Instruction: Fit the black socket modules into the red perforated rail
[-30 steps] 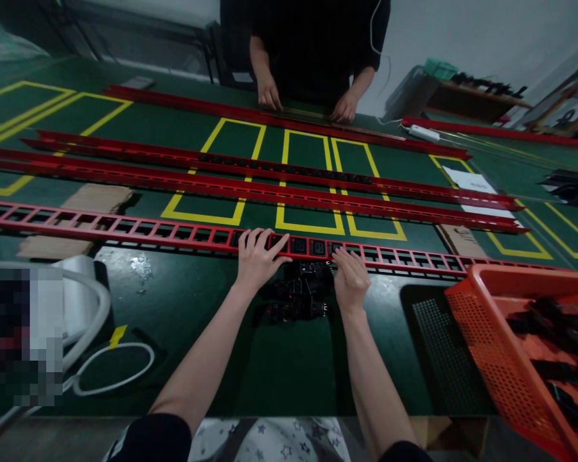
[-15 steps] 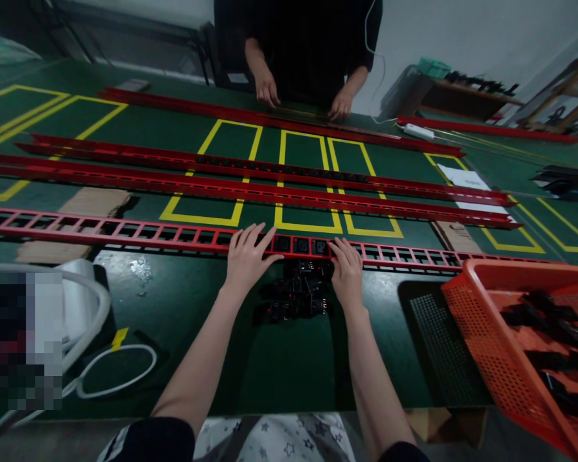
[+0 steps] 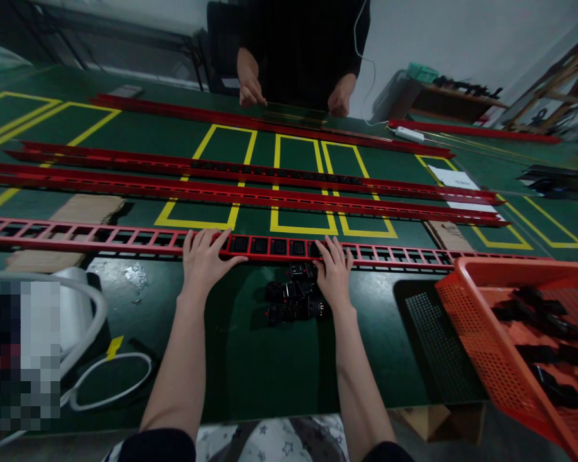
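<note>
At centre frame, the left hand has slid leftward along the near red rail since a second ago. This uncovers a longer run of seated black sockets between it and the right hand, which suggests that stretch is now filled. Both hands lie palm down with fingers spread flat on the rail, grasping nothing; loose sockets sit piled just below, beside the right hand, on the green table.

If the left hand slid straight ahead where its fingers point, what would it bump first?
The left hand rests on the nearest red rail. Beyond that, across the green table, it would probably meet the next red rail.
</note>
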{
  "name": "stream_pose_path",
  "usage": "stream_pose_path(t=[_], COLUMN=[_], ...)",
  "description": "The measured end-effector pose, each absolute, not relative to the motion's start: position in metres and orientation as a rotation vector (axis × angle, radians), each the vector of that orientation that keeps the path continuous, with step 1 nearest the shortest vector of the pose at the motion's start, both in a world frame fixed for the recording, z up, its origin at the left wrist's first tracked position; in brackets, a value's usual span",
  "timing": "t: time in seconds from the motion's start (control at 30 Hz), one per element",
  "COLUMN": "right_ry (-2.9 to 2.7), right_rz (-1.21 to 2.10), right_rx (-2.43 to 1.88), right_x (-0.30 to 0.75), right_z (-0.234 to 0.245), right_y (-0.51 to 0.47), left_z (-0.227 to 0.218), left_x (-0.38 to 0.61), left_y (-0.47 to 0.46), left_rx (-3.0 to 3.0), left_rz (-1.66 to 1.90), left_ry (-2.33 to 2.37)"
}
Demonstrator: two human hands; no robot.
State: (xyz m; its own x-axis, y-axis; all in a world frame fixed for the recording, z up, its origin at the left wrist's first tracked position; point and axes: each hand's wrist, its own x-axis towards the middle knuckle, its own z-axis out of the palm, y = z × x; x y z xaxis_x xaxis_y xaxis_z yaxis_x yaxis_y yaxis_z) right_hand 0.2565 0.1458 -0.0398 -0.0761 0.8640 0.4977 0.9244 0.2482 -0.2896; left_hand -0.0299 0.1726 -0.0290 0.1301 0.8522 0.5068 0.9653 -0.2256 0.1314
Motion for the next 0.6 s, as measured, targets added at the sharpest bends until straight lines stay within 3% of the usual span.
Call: stream_pose_path(t=[0.6], right_ry=[-1.868], right_rz=[-0.143], right_rx=[-1.666], right_x=[0.268], right_z=[-0.036], right_y=[0.148], left_z=[-0.033], left_x=[0.001], left_y=[0.174], left_rx=[-2.176], left_rz=[-0.826], left_ry=[-1.661])
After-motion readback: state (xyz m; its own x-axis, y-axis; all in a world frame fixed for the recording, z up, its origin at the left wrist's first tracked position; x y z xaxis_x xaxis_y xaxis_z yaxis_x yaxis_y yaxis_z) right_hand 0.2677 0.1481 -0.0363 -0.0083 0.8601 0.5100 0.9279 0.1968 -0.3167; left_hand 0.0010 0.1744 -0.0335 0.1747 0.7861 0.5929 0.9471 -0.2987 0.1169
